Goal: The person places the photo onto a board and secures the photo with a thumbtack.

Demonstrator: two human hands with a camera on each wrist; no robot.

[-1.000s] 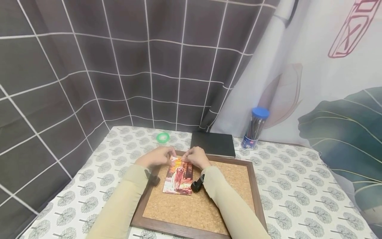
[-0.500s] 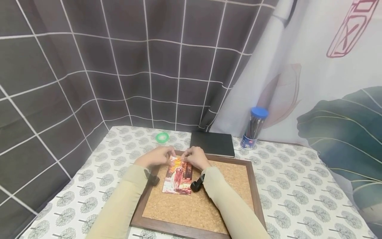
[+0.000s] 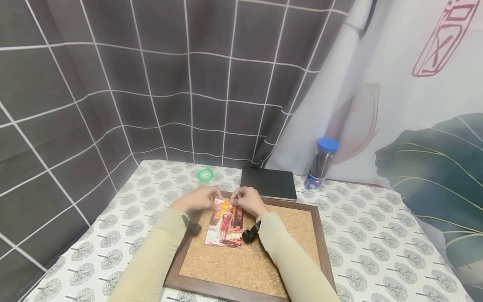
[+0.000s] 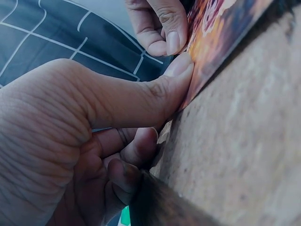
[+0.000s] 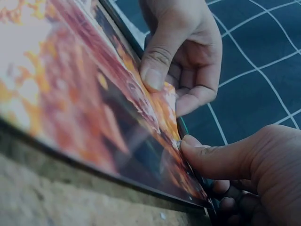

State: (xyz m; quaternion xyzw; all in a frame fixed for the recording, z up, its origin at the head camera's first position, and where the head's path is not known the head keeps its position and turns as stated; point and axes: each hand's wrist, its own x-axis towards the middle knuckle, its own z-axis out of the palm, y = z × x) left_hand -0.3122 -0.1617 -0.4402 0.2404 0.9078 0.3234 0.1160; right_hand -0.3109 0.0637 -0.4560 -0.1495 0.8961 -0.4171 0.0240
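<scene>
A photo print (image 3: pixel 224 226) of a golden dog among autumn leaves lies over the upper left part of a cork board (image 3: pixel 234 268). My left hand (image 3: pixel 198 199) pinches its top left corner, the thumb on the printed face, as the left wrist view shows. At the top edge, further right, my right hand (image 3: pixel 250 200) pinches the photo between thumb and fingers. A tiny shiny spot (image 5: pixel 178 144) shows by the right thumb tip, too small to identify. In the right wrist view the photo's top edge is bent up a little between both hands.
A dark wooden frame (image 3: pixel 323 247) borders the cork. Behind it lie a black notebook (image 3: pixel 268 183) and a green tape roll (image 3: pixel 205 175). A blue-lidded tube of pens (image 3: pixel 320 164) stands at the back right. Curtains hang behind the tree-patterned tablecloth (image 3: pixel 362 235).
</scene>
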